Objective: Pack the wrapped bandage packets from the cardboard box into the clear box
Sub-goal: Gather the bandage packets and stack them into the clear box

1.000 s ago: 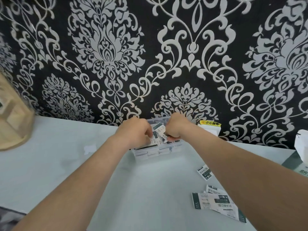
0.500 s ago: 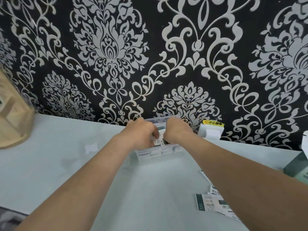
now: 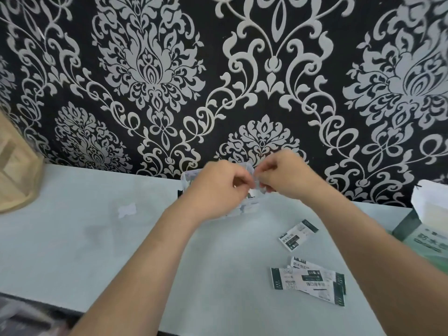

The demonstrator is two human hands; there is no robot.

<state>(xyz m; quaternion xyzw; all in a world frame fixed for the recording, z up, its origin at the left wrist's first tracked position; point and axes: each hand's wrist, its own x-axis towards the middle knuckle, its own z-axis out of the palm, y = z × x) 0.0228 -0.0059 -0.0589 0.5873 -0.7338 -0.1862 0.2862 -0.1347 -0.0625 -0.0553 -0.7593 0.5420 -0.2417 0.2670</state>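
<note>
The clear box (image 3: pixel 249 207) stands at the back of the table against the wall, with several wrapped bandage packets inside; my hands hide most of it. My left hand (image 3: pixel 218 190) and my right hand (image 3: pixel 284 177) meet over it, fingers curled. Both pinch an upright clear plastic edge of the box between them. One loose packet (image 3: pixel 298 235) lies on the table to the right. A small pile of packets (image 3: pixel 310 283) lies nearer to me. The green and white cardboard box (image 3: pixel 426 229) sits at the right edge, its flap open.
A wooden rack (image 3: pixel 14 170) stands at the far left of the pale table (image 3: pixel 97 251). A small white scrap (image 3: pixel 127 210) lies left of the clear box. The patterned black wall (image 3: pixel 169 81) rises right behind the box. The table's front edge runs at the lower left.
Both hands have come up from pressing packets inside the clear box and now pinch together at its upper edge. The loose packets on the table have not moved.
</note>
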